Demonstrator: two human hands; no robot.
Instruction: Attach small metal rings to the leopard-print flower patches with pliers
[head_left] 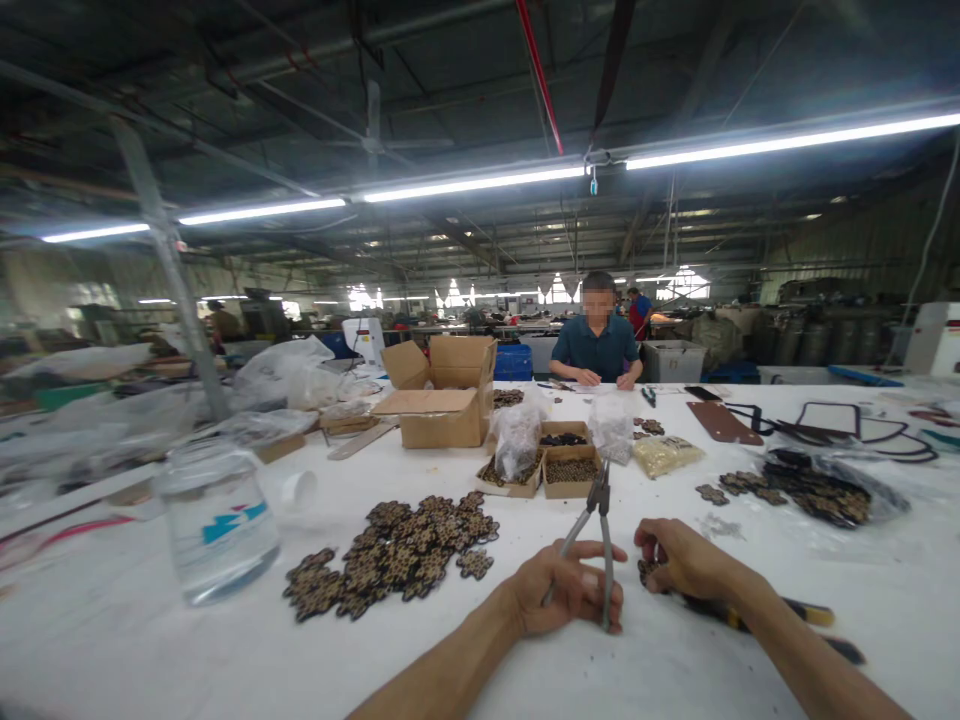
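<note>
My left hand (pixel 559 590) is wrapped round a pair of pliers (pixel 602 495) with grey handles, their jaws pointing up and away from me. To its right, my right hand (pixel 686 558) pinches a small brown-and-black patterned piece (pixel 645 571) low over the white table; the fingers hide part of it. A heap of flower-shaped patterned pieces (pixel 409 545) lies left of my hands, with one single piece (pixel 475 564) at its near right edge. Beneath my right wrist lies a tool with black and yellow handles (pixel 810 611), partly covered by the arm.
Ahead stand small boxes of metal bits (pixel 570 470) and an open cardboard box (pixel 442 418). A clear water jug (pixel 217 530) is at left. More patterned pieces in a plastic bag (pixel 832 490) lie at right. Across the white table (pixel 360 660) sits another person (pixel 598 345).
</note>
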